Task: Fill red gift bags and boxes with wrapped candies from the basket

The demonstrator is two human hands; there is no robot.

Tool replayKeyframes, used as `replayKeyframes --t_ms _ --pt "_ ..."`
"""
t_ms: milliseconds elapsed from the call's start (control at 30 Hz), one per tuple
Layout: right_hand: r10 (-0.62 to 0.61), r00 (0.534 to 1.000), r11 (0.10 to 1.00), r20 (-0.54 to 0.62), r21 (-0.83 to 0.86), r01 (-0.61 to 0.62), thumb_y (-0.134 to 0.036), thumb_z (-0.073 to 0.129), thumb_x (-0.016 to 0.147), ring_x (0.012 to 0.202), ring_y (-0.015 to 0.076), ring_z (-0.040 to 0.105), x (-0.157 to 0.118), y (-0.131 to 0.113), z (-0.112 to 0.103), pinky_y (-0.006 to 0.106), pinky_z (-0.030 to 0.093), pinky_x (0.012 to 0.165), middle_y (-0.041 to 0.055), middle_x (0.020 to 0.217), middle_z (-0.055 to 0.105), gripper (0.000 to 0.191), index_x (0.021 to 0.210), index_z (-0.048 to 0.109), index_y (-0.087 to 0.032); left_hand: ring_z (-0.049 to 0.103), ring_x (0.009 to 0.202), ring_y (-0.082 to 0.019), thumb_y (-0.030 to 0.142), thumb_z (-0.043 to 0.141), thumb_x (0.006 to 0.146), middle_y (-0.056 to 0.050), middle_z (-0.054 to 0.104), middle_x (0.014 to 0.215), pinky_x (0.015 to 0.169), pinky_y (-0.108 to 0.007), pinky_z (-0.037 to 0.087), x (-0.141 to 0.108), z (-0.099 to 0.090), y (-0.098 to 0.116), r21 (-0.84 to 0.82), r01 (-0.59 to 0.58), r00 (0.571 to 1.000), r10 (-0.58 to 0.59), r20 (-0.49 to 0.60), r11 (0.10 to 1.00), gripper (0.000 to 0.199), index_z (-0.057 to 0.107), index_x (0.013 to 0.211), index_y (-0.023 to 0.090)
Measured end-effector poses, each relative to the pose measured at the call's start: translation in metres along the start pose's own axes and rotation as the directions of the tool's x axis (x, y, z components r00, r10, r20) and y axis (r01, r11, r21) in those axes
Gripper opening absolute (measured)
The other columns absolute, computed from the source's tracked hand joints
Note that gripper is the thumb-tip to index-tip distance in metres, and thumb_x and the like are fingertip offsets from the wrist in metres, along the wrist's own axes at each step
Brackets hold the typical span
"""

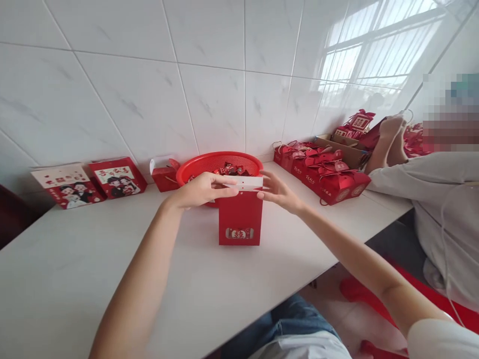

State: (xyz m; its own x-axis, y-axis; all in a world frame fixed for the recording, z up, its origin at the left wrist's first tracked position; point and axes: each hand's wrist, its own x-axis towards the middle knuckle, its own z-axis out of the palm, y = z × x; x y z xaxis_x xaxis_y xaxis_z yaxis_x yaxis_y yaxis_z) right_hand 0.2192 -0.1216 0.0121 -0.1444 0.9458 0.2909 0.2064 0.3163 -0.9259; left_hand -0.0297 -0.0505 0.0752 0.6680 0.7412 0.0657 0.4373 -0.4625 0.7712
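Note:
A tall red gift box (pixel 240 214) stands upright on the white table. Near its bottom is a small cut-out window with a printed double-happiness design, and its top flaps show white inner sides. From the left, my left hand (pixel 204 190) grips these flaps between thumb and fingers. My right hand (pixel 280 193) holds the right side of the same top, thumb in front and fingers behind. Just behind the box sits a red plastic basket (pixel 187 167) with small wrapped pieces in it, partly hidden by my hands and the box.
Two printed boxes with cartoon couples, one pale (pixel 71 187) and one red (pixel 119 178), lean by the tiled wall. A small red box (pixel 163 174) stands beside the basket. Several filled red boxes (pixel 318 172) line the right side, where another person's arm (pixel 391 142) reaches over.

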Motion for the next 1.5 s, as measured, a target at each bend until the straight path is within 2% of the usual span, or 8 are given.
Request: replayKeyframes --t_ms 167,367,600,733,900,1033,1233,1500 --pt "0.008 0.999 0.994 0.031 0.108 -0.011 -0.069 0.069 0.079 0.112 0.0257 0.064 0.005 0.007 0.003 0.041 0.051 0.099 0.0087 0.112 0.071 0.060 0.116 0.059 -0.023 0.067 0.119 -0.031 0.050 0.083 0.066 -0.006 0.075 0.125 0.101 -0.039 0.054 0.004 0.009 -0.003 0.001 0.000 0.995 0.000 -0.100 1.000 0.054 0.078 0.115 0.027" --pt "-0.033 0.997 0.983 -0.067 0.180 0.044 -0.074 0.070 0.071 0.092 0.0233 0.065 0.013 0.012 -0.003 0.037 0.052 0.086 0.0043 0.088 0.068 0.059 0.097 0.059 -0.023 0.068 0.116 -0.030 0.045 0.074 0.075 -0.008 0.075 0.123 0.102 -0.041 0.054 0.010 0.035 -0.002 0.003 -0.119 0.974 0.117 -0.193 0.993 0.045 0.078 0.113 0.020" --pt "-0.103 0.987 0.988 -0.125 0.100 0.115 -0.075 0.065 0.076 0.080 0.0204 0.057 0.008 0.021 -0.010 0.033 0.048 0.075 0.0006 0.075 0.057 0.054 0.079 0.050 -0.023 0.055 0.136 -0.025 0.036 0.059 0.090 -0.007 0.054 0.152 0.113 -0.039 0.046 0.007 0.073 -0.017 0.113 -0.243 0.869 0.268 -0.415 0.963 0.058 0.050 0.147 0.025" --pt "-0.126 0.980 0.991 -0.154 0.022 0.131 -0.076 0.058 0.081 0.078 0.0197 0.054 0.006 0.028 -0.008 0.033 0.046 0.073 0.0020 0.079 0.060 0.053 0.084 0.053 -0.023 0.061 0.127 -0.026 0.038 0.060 0.091 -0.009 0.067 0.136 0.110 -0.039 0.048 0.004 0.081 -0.022 0.127 -0.235 0.857 0.267 -0.441 0.964 0.040 0.063 0.128 0.022" --pt "-0.175 0.976 0.985 -0.127 -0.025 0.173 -0.066 0.055 0.089 0.091 0.0223 0.062 -0.002 0.029 -0.007 0.034 0.048 0.081 0.0078 0.102 0.069 0.049 0.108 0.061 -0.021 0.068 0.112 -0.023 0.035 0.058 0.093 -0.007 0.076 0.115 0.104 -0.036 0.051 0.004 0.085 -0.021 0.141 -0.258 0.830 0.294 -0.474 0.956 0.023 0.070 0.106 0.020" --pt "-0.166 0.984 0.986 -0.061 -0.006 0.166 -0.066 0.057 0.089 0.104 0.0246 0.064 -0.008 0.025 -0.010 0.035 0.050 0.088 0.0088 0.115 0.069 0.053 0.117 0.062 -0.022 0.069 0.108 -0.021 0.031 0.060 0.092 -0.007 0.077 0.110 0.101 -0.034 0.052 0.006 0.090 -0.025 0.154 -0.312 0.781 0.345 -0.521 0.938 0.020 0.072 0.102 0.019" --pt "-0.207 0.969 0.976 -0.136 0.037 0.214 -0.066 0.057 0.090 0.093 0.0227 0.067 -0.003 0.034 -0.006 0.034 0.053 0.078 0.0080 0.105 0.073 0.051 0.111 0.066 -0.020 0.072 0.101 -0.021 0.029 0.066 0.088 -0.007 0.079 0.105 0.097 -0.035 0.056 0.006 0.101 -0.033 0.165 -0.415 0.682 0.426 -0.595 0.895 0.019 0.076 0.099 0.018" --pt "-0.227 0.969 0.969 -0.102 0.080 0.235 -0.060 0.065 0.089 0.097 0.0238 0.070 -0.002 0.040 -0.007 0.035 0.055 0.083 0.0080 0.105 0.075 0.045 0.108 0.067 -0.020 0.073 0.103 -0.026 0.048 0.074 0.081 -0.011 0.078 0.113 0.092 -0.039 0.059 0.003 0.102 -0.036 -0.177 -0.345 0.791 0.184 -0.583 0.922 0.043 0.075 0.111 0.017"
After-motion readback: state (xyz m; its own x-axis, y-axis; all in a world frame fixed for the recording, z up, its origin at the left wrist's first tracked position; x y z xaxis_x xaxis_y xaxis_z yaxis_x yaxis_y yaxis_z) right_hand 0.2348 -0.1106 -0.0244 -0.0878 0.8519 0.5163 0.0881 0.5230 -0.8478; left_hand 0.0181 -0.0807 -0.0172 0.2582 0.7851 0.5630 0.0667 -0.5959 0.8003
